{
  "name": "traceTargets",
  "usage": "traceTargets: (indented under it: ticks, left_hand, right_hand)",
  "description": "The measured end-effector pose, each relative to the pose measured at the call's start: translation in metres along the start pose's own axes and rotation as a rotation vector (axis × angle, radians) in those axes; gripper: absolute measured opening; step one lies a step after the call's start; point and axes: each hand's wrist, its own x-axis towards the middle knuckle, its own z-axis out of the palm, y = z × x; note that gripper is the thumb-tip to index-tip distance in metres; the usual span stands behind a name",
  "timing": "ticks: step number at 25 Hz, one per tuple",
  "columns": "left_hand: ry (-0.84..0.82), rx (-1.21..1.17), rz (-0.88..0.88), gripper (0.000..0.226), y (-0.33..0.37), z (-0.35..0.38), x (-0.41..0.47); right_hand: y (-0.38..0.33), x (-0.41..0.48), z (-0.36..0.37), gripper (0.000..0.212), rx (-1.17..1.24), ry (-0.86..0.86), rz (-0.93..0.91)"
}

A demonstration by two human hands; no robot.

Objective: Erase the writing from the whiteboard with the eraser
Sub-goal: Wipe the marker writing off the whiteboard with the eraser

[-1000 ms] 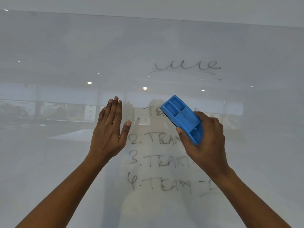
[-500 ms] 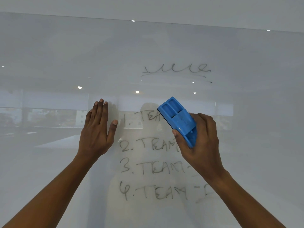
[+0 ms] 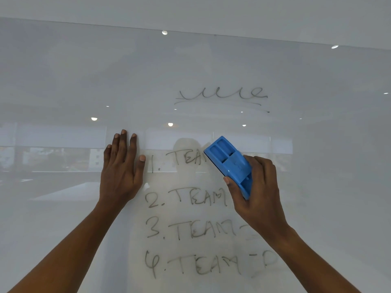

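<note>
Blue plastic eraser sits gripped in the right hand, long axis slanting up-left, against the whiteboard over line one's end. The left hand lies open and flat, holding nothing. Remaining writing lies left and below.
</note>
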Motion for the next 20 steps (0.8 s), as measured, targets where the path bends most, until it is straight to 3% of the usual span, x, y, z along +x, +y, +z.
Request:
traceTargets:
  ticks: [20]
  left_hand:
    - [0.061,0.094,0.043,0.062,-0.003,0.011,-0.001]
  right_hand:
    - [0.062,-0.008,0.024,0.057,-0.166,-0.048,-0.009]
